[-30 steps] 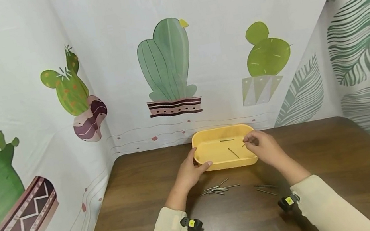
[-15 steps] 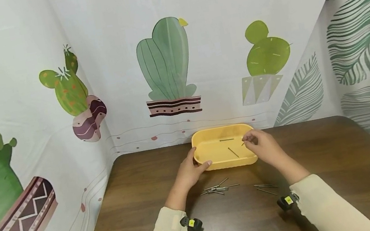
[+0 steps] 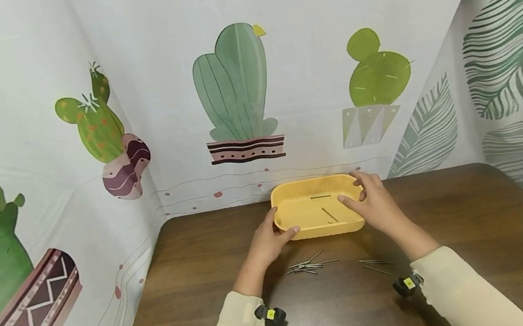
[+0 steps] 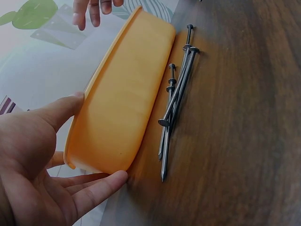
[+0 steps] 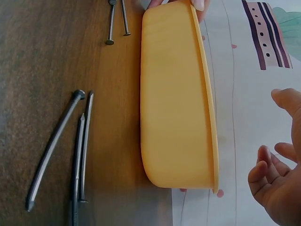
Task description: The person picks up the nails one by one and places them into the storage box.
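A yellow plastic tray stands at the back of the table. My left hand holds its left end, thumb at the front rim and fingers round the end wall. My right hand is over the tray's right end, thumb and fingers spread with nothing between them. Inside, one nail lies crosswise and another nail slants towards the front wall, where a short dark bit of a further nail shows. A pile of several nails lies in front of the tray. Three nails lie apart to the right.
The dark wooden table ends just behind the tray, against a white cloth printed with cacti. A black wrist camera sits on the left sleeve, and another wrist camera on the right.
My right thumb and fingers have parted and let go of the nail they pinched. A dark bit now shows near the tray's front wall. The left hand stays in place.
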A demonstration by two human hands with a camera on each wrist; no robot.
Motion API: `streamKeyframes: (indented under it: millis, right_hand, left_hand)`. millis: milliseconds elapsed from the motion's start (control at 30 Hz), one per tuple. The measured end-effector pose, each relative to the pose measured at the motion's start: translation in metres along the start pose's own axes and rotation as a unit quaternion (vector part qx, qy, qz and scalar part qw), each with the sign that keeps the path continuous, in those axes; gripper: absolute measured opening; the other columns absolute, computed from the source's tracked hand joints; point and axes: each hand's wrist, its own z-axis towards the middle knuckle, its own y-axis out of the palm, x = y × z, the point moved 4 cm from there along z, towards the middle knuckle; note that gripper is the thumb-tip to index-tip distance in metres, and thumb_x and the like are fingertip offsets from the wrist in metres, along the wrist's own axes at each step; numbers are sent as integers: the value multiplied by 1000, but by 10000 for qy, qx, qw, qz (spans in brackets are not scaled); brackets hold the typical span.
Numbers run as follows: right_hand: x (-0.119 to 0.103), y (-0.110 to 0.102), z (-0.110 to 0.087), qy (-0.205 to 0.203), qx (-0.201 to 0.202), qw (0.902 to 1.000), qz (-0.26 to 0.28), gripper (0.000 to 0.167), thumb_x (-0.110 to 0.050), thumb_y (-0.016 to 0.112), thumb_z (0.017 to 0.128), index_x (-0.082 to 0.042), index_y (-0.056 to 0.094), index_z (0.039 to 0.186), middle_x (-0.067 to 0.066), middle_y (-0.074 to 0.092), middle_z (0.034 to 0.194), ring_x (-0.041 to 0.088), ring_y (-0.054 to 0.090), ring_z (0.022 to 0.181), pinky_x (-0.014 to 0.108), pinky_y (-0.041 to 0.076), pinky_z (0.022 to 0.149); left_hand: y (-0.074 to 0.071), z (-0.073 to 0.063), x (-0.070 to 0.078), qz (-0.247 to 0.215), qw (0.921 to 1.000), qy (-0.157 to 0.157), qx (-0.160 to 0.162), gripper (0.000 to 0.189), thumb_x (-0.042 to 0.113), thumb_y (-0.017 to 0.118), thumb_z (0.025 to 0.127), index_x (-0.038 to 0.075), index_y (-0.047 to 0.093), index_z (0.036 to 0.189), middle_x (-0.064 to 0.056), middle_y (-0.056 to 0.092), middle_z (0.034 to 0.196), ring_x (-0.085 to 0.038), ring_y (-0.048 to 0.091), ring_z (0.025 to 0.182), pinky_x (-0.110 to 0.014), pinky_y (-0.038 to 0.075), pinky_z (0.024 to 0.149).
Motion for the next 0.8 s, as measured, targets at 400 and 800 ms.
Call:
streamKeyframes:
  millis: [400, 800]
  right_hand:
    - [3, 2, -5, -120, -137, 9997, 172, 70, -37, 67, 97, -5, 38, 153, 25, 45, 135, 36, 58, 108, 40, 52, 79]
    - [6, 2, -16, -165, -219, 9994, 192, 65, -29, 67, 98, 2, 41, 148, 24, 51, 129, 38, 58, 110, 53, 52, 88]
  left_hand:
    - [1, 1, -1, -33, 10000, -3, -1, 89, 49, 72, 91, 13, 28, 160, -20, 52, 149, -29, 60, 126, -46, 49, 105]
    - [1, 2, -2, -42, 10000, -4, 2, 89, 50, 72, 91, 14, 28, 160, -19, 53, 149, -28, 60, 125, -46, 50, 105]
